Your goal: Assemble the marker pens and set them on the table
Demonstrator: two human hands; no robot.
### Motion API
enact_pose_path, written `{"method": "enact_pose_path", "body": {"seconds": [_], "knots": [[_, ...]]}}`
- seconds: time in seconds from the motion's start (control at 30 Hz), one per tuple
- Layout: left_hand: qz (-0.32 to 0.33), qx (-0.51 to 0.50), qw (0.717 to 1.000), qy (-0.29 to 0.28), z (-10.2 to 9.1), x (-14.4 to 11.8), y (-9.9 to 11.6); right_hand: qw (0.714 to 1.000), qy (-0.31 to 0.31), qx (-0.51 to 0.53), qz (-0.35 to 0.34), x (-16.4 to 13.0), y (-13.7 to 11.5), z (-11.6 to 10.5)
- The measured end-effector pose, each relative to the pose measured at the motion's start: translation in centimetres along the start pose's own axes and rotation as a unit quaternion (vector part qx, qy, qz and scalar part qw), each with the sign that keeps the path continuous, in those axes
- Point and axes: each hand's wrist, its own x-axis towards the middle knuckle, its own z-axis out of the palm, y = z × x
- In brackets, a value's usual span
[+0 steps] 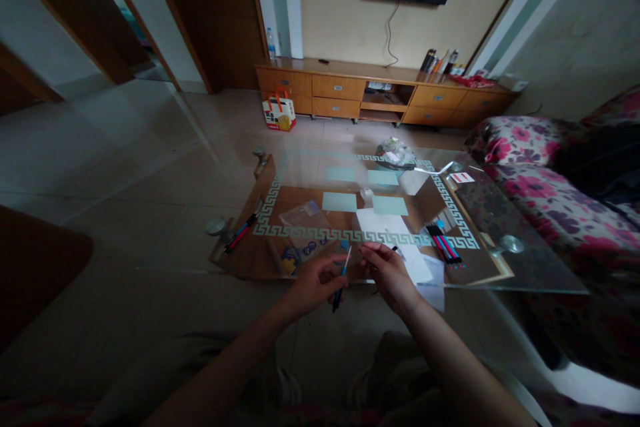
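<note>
My left hand (316, 283) holds a thin blue pen (342, 279) upright, its pale end up, over the near edge of a glass coffee table (525, 267). My right hand (387, 275) is close beside it, fingers pinched on a small dark piece, perhaps the pen's cap (395, 249). Just beyond the hands lie white paper sheets (385, 223) and a row of coloured pens (444, 243) to the right. Pale green cards (339, 201) lie further back on the table.
More pens (241, 232) lie at the table's left edge, and a clear plastic bag (303, 217) is near them. A crumpled bag (395, 153) sits at the far side. A floral sofa (545, 180) stands right, a wooden cabinet (380, 93) behind.
</note>
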Motion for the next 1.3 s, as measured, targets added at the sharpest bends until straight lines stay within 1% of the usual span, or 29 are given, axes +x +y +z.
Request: {"method": "enact_pose_path", "body": {"seconds": [0.1,0.2,0.5,0.77,1.13,1.3], "knots": [[-0.006,0.009,1.000,-0.015,0.1,-0.1,-0.2,1.000,0.000,-0.017,-0.021,0.1,0.3,-0.2],[-0.006,0.022,1.000,-0.018,0.1,-0.1,-0.3,0.999,-0.001,-0.033,-0.040,0.4,0.7,-0.6],[-0.020,0.039,0.999,-0.030,0.0,-0.1,-0.2,0.996,-0.003,-0.058,-0.062,0.8,1.1,-0.8],[-0.011,0.032,0.999,-0.030,0.1,-0.1,-0.5,0.994,-0.011,-0.083,-0.067,0.5,0.9,-0.8],[-0.020,0.029,0.999,-0.030,0.1,-0.1,-0.7,0.991,-0.028,-0.118,-0.065,0.2,0.5,-0.5],[-0.025,0.038,0.999,-0.027,0.0,-0.1,-0.7,0.985,-0.025,-0.151,-0.078,-0.1,0.0,-0.2]]}}
